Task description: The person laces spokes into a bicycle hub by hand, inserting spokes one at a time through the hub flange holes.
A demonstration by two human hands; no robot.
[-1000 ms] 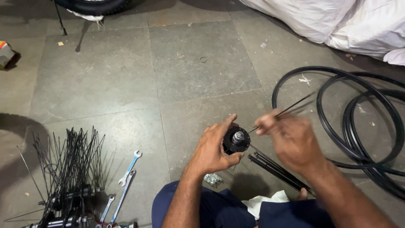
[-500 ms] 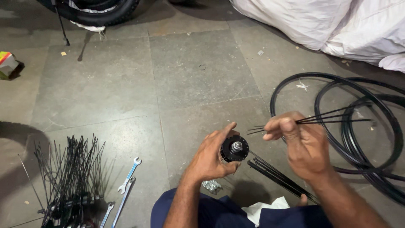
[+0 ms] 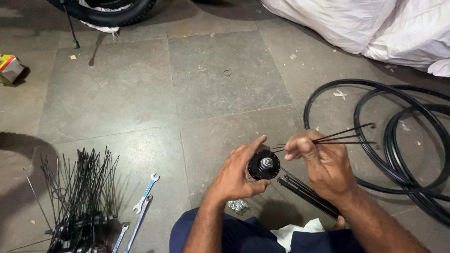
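The left hand [image 3: 236, 175] grips a black wheel hub [image 3: 264, 164] while the right hand [image 3: 323, 164] pinches several thin black spokes [image 3: 344, 137] just beside it — black rims [image 3: 375, 136] lie on the stone floor [image 3: 197, 93] to the right.

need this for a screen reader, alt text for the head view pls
A left hand holds a black hub while the right hand pinches thin spokes beside it, above a stone floor. Rims lie right, wrenches and more spokes left.
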